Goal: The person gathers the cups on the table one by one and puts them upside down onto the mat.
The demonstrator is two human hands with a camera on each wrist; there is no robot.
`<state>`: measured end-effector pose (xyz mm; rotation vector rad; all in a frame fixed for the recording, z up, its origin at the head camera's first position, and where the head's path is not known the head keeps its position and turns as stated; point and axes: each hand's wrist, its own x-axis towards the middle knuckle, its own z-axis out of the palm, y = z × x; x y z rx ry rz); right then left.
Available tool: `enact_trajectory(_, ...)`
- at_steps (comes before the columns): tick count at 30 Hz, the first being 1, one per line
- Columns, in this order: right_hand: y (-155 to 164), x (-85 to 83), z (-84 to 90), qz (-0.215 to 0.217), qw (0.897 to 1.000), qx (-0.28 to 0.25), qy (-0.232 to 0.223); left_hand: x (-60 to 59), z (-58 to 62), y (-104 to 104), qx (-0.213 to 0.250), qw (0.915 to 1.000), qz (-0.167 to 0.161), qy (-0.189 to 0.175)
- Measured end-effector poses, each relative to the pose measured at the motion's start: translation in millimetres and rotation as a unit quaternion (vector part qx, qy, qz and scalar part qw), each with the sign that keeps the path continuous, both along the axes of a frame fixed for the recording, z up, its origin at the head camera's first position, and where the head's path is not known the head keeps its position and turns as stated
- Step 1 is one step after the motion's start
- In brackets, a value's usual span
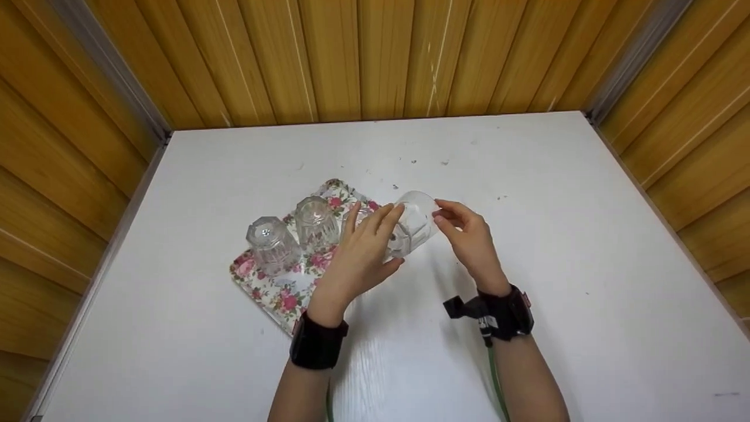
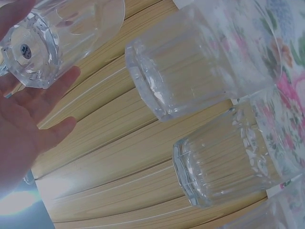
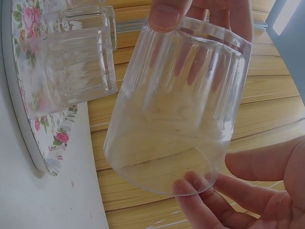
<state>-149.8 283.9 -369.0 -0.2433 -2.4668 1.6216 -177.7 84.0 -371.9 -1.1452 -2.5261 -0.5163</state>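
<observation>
A clear faceted drinking glass [image 1: 417, 220] is held tilted above the table between both hands, its base toward the left hand and its rim toward the right. My left hand [image 1: 360, 255] grips the base end; the right wrist view shows its thumb on the near side and its fingers seen through the glass. With thumb and fingertips my right hand [image 1: 471, 240] pinches the rim. Upside down on a flowered tray [image 1: 287, 302] stand a glass [image 1: 272, 243] at the left, a second glass [image 1: 316, 220] beside it, and a third [image 2: 190, 67] partly hidden by the left hand in the head view.
The tray lies at an angle on the white table [image 1: 562, 234], left of the middle. Wood-patterned walls [image 1: 381, 58] enclose the back and both sides. A green cable [image 1: 497, 378] runs along the right forearm.
</observation>
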Motion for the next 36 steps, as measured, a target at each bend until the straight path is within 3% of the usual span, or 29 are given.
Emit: enact_trajectory(36, -6.0, -3.8, -3.5, 0.014, 1.0, -0.003, -0.023, -0.5, 3.4, -5.8, -0.016, 0.9995, 0.016, 0.022)
